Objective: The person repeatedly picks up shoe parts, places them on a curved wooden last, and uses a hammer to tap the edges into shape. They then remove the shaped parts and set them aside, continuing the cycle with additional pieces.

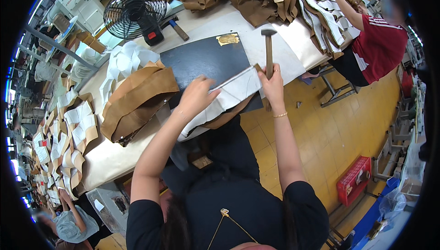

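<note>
Currently, the right hand (273, 85) grips the handle of a hammer (268, 50), its head up, just past the right edge of the black board (195, 57); its fingers also meet the end of a white-faced piece (236, 91). That piece slants across the board's near right part, running from the right hand back to beneath the left hand (197, 95). The left fingers (blurred, so I cannot tell whether they pinch it) are at its upper edge. Folded brown panels (137, 101) sit left of the board; a fan (135, 11) stands beyond its far left corner.
</note>
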Tool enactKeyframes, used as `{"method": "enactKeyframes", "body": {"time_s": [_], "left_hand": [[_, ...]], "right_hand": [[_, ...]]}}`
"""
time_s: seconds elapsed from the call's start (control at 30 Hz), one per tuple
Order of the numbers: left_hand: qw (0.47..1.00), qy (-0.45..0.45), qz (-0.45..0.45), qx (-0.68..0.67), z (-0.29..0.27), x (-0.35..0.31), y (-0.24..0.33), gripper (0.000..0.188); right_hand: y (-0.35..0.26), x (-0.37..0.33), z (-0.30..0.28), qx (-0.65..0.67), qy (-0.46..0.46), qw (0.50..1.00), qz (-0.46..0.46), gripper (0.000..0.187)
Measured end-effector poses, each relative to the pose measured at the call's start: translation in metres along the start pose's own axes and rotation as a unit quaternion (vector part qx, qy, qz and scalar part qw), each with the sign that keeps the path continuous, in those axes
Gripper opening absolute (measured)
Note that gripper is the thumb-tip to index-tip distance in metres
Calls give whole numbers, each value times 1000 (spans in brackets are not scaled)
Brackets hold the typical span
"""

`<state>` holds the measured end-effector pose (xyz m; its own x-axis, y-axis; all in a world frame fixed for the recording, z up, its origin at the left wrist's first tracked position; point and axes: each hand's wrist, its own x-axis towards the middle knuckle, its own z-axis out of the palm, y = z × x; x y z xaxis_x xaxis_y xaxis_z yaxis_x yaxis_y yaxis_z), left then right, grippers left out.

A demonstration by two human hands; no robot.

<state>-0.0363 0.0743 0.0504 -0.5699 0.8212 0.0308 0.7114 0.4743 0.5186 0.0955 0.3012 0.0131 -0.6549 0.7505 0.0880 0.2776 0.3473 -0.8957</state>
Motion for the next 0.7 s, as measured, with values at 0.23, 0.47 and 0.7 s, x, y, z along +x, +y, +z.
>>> {"method": "enactKeyframes", "body": {"time_s": [0.23,0.47,0.7], "left_hand": [[990,14,-55,-127,62,104,11,46],[990,-25,-60,-125,76,132,5,34],[995,9,-56,-83,63,119,-8,32]], "right_hand": [[-18,32,-10,-143,76,969,-188,29],[-28,-29,-34,-97,-29,993,-62,41],[-13,-32,-31,-147,-48,976,-151,40]]}}
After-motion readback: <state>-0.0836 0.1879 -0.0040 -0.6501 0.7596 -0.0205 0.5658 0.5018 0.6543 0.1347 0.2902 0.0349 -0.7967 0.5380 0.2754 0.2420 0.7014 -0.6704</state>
